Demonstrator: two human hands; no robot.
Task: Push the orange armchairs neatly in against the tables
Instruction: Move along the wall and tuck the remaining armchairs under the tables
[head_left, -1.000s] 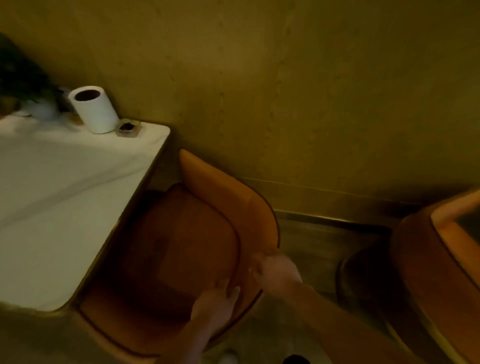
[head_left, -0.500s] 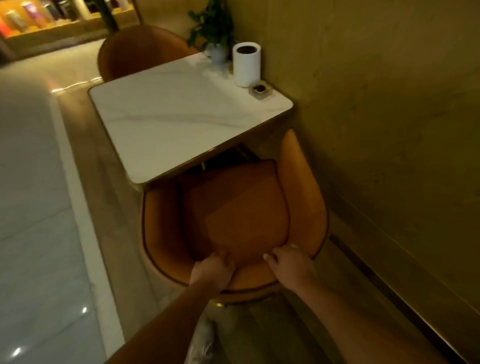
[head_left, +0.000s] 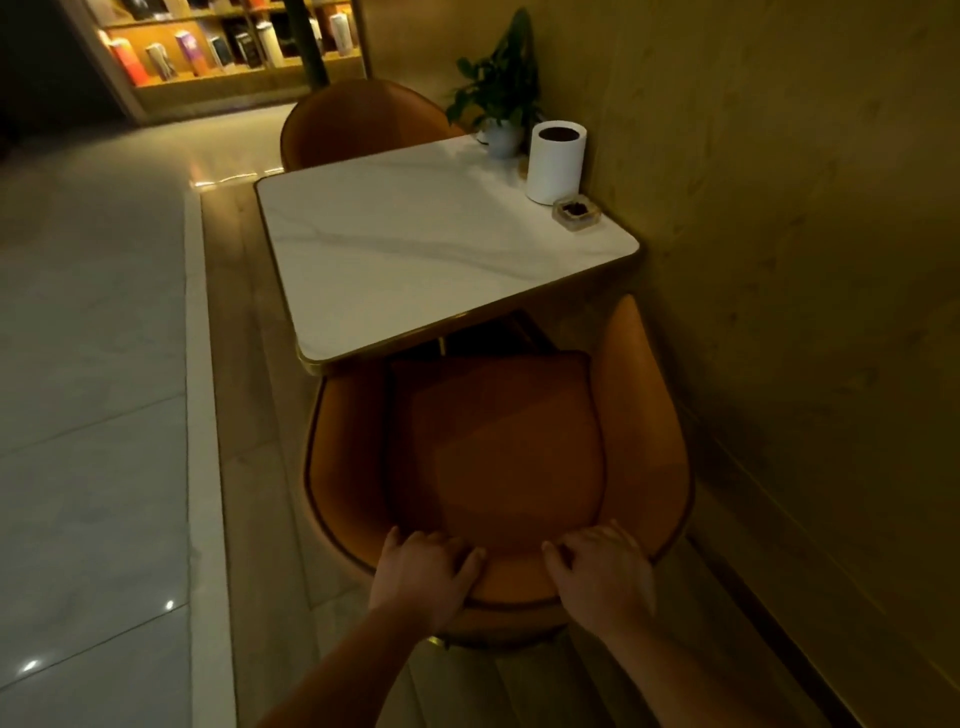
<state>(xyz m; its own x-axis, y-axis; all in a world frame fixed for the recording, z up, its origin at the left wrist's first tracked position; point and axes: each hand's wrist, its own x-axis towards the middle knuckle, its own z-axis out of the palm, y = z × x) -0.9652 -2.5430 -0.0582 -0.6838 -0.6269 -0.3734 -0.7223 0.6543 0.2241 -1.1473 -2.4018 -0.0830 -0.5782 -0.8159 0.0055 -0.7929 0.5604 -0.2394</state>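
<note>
An orange armchair (head_left: 498, 447) stands at the near side of a white marble table (head_left: 415, 249), its seat front tucked under the table's edge. My left hand (head_left: 423, 571) and my right hand (head_left: 602, 571) both grip the top rim of its backrest, fingers curled over the rim toward the seat. A second orange armchair (head_left: 358, 124) sits against the table's far side, mostly hidden behind the tabletop.
A potted plant (head_left: 498, 93), a white cylindrical holder (head_left: 555, 161) and a small ashtray (head_left: 576, 212) stand at the table's wall side. The wall (head_left: 779, 260) runs close along the right. Polished floor (head_left: 93, 415) lies left; lit shelves (head_left: 218, 47) stand far back.
The view swung from the chair seen side-on to facing the table squarely. Both hands shifted to the backrest's top rim, and the chair now sits straighter against the table.
</note>
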